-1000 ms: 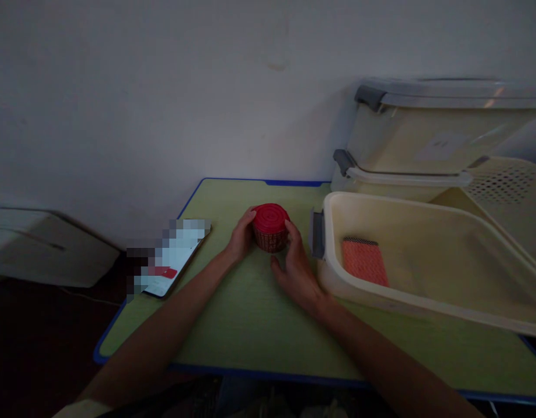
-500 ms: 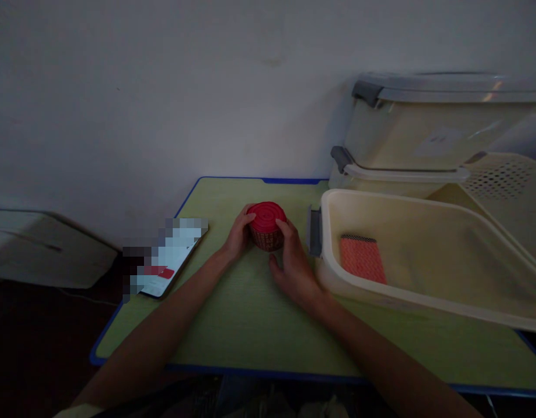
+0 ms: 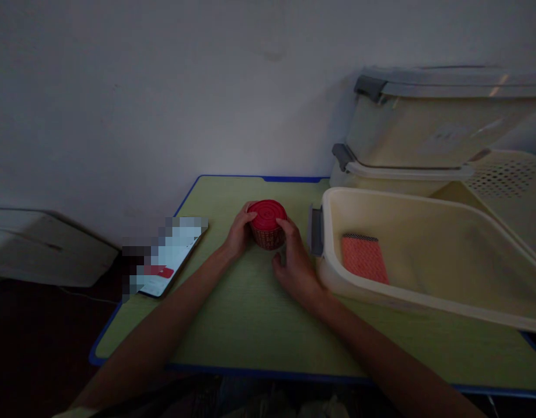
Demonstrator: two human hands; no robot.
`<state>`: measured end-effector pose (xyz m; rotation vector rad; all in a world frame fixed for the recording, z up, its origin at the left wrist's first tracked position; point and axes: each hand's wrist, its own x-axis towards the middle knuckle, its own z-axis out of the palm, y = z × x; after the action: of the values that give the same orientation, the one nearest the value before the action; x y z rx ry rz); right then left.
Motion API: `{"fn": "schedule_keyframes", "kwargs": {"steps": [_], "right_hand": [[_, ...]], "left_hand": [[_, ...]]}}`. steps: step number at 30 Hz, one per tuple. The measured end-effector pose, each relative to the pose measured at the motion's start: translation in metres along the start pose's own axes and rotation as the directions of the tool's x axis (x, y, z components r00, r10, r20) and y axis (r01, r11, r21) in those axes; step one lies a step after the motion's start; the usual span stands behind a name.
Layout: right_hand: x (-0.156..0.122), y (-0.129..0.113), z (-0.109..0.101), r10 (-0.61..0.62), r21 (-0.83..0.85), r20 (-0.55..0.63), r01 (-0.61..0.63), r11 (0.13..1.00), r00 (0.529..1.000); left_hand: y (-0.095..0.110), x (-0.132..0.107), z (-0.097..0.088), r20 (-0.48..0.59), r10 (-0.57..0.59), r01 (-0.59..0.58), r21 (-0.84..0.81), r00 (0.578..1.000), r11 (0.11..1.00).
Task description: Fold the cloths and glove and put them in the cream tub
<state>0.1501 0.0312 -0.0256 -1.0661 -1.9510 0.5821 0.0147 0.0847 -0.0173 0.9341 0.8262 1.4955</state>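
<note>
A small round red tin [image 3: 268,223] with a red lid stands upright on the green table [image 3: 250,313], near its far middle. My left hand [image 3: 238,234] cups the tin's left side with curled fingers. My right hand [image 3: 296,264] wraps its fingers round the tin's right side, thumb low near the table. Both hands touch the tin, which rests on the table top.
A phone [image 3: 169,258] lies at the table's left edge. An open cream plastic bin [image 3: 424,290] with an orange cloth [image 3: 364,258] inside sits right of the tin. Lidded bins [image 3: 424,125] are stacked behind it against the wall. A perforated basket [image 3: 507,180] leans at far right.
Both hands stay on the red tin with only slight finger shifts. The view has drifted a little; nothing else has moved.
</note>
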Motion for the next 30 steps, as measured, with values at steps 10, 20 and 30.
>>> {"fn": "schedule_keyframes", "kwargs": {"steps": [10,20,30], "right_hand": [[0.0024,0.0055,0.0008,-0.057,-0.048,-0.008,0.056,0.997,0.998],[0.0036,0.0002,0.0009,0.005,-0.035,0.022,-0.005,0.999,1.000],[0.0035,-0.0007,-0.0002,0.005,0.019,-0.008,-0.005,1.000,1.000]], "left_hand": [[-0.0030,0.0016,0.0048,-0.078,0.015,-0.017,-0.016,0.997,1.000],[0.0023,-0.0011,0.0082,-0.063,0.036,-0.032,0.063,0.997,0.997],[0.0013,0.0008,0.0062,-0.025,0.022,-0.021,0.064,0.999,0.998]]}}
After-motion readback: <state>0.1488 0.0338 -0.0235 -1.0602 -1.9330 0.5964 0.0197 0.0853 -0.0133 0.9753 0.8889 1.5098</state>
